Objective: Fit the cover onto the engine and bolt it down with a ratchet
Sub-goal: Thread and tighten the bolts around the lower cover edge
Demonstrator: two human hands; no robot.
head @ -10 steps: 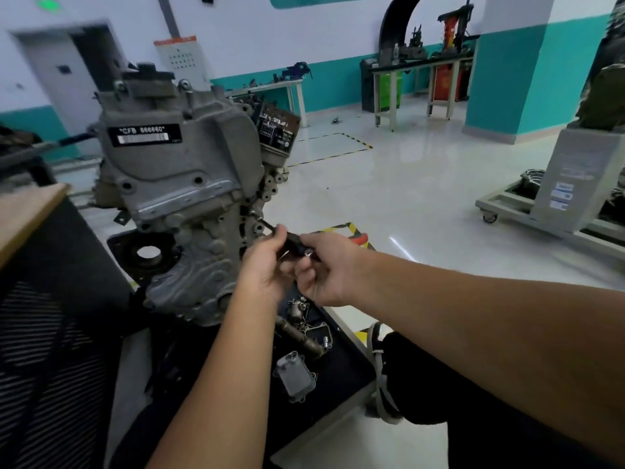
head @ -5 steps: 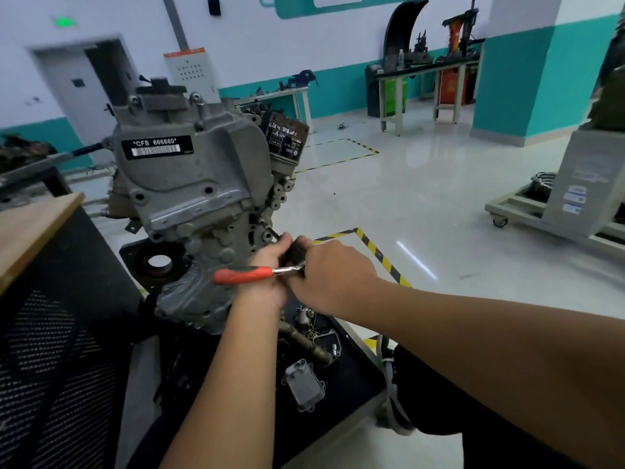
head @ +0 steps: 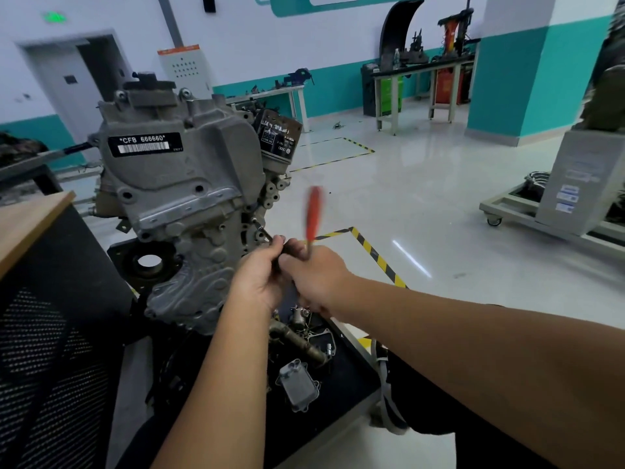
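Note:
The grey engine (head: 176, 184) stands upright on a black stand, its ribbed timing cover (head: 189, 286) fitted on the front face. A ratchet with a red handle (head: 313, 213) has its thin extension (head: 265, 231) running up-left to a bolt on the engine's right edge. My left hand (head: 260, 275) grips the dark ratchet head and extension. My right hand (head: 318, 275) holds the ratchet at the base of the handle, which points upward and is blurred by motion.
Loose parts lie on the black stand tray (head: 351, 374): a metal pipe (head: 297, 340) and a small finned cooler (head: 297, 384). A dark mesh panel with a wooden top (head: 33, 214) stands at left. Workbenches (head: 422, 82) and a wheeled cart (head: 548, 211) stand across the floor.
The red handle swung from pointing left across the engine to pointing upward on the right. Both hands stay at the ratchet head. The camera view shifted slightly.

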